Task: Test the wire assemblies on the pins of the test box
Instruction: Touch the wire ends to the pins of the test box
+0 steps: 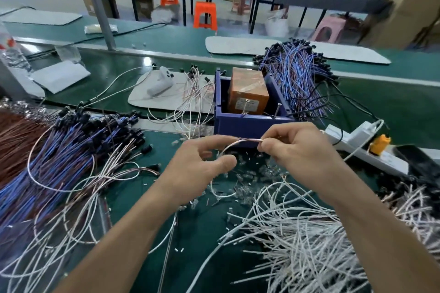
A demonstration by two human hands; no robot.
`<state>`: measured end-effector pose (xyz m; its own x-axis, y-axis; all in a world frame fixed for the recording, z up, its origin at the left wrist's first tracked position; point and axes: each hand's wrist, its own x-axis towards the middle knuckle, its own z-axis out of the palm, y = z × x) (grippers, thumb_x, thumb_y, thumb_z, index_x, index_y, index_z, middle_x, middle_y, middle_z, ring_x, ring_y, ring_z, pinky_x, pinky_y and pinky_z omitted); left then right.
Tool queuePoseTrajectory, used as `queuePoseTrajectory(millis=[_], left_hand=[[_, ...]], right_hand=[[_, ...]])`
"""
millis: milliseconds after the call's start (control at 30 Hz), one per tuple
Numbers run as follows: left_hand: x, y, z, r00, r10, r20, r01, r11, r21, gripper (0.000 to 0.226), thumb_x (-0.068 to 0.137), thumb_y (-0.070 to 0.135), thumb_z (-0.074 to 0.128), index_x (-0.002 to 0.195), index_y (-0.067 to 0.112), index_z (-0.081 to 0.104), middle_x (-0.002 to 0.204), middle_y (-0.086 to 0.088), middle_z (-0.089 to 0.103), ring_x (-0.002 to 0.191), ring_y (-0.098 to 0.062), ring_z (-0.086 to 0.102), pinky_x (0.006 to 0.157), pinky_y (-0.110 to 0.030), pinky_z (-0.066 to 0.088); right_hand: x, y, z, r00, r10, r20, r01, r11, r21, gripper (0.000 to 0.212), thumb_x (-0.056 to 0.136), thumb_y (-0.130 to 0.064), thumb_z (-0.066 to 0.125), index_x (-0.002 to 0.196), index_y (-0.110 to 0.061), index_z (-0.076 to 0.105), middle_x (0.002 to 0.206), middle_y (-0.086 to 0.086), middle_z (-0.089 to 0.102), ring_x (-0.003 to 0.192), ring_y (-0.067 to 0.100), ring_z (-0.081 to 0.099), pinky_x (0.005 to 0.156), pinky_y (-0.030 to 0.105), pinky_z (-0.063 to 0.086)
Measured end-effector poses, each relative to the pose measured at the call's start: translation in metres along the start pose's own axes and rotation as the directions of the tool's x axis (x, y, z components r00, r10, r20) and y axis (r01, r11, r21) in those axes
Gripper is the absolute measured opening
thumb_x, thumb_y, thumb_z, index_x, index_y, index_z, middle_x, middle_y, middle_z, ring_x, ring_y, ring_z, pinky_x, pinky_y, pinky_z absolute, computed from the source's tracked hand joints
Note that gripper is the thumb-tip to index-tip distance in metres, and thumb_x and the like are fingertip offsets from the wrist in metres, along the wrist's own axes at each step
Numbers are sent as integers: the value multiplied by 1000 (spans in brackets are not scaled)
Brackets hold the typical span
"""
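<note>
Left hand (202, 162): its fingers are curled and it holds one end of a pale wire (238, 142) between thumb and fingers.
Right hand (292, 147): it pinches the other end of the same wire with thumb and fingertips.
Pale wire: it bends in a small arch between the two hands, up in the air, just in front of the blue box (247, 123).
Blue box: it sits on the green table (202, 221) and is open at the top.
Inside the box: one orange-brown block (247, 93) with a label on its front fills most of it.
Pins (277, 108): thin metal pins seem to stand at the front of the box, but they are small and hard to see.
Blue wire pile (59, 150): many blue wires with black ends lie on the left of the table.
Second blue pile (297, 74): more of these wires lie behind the box, on its right.
White wire pile (297, 245): loose white wires lie under the right arm.
Clear bits (250, 173): tiny clear pieces lie on the table below the hands.
Power strip (357, 145): it lies right of the box and has a yellow plug (381, 144) in it.
</note>
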<state>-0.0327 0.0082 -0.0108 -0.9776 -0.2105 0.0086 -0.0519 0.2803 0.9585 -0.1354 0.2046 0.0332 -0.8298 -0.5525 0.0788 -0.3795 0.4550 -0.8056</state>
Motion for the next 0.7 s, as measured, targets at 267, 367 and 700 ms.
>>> queuePoseTrajectory(millis=[267,367,700], left_hand=[[-5,-26,-21,982,-190,8,169,853,-494,21,77,28,73,94,25,84,77,-6,74,69,-10,64,67,-20,54],[-9,-40,-39,973,-230,-33,193,881,-431,23,73,28,75,95,24,84,81,-10,76,67,-10,62,62,-17,53],[-20,-54,-60,932,-302,-201,190,877,-441,16,67,22,77,81,19,84,70,-10,74,52,-8,54,49,-12,47]], right_hand=[[5,13,-23,991,76,-107,-62,989,132,20,93,-12,69,75,-19,76,46,-8,47,40,9,32,38,16,24],[5,18,-25,988,105,-114,-87,985,152,20,93,-9,69,75,-15,75,45,-7,46,39,10,30,38,18,23],[4,32,-21,979,153,-136,-134,981,141,23,93,-12,68,73,-21,75,46,-8,44,46,15,29,45,23,21]])
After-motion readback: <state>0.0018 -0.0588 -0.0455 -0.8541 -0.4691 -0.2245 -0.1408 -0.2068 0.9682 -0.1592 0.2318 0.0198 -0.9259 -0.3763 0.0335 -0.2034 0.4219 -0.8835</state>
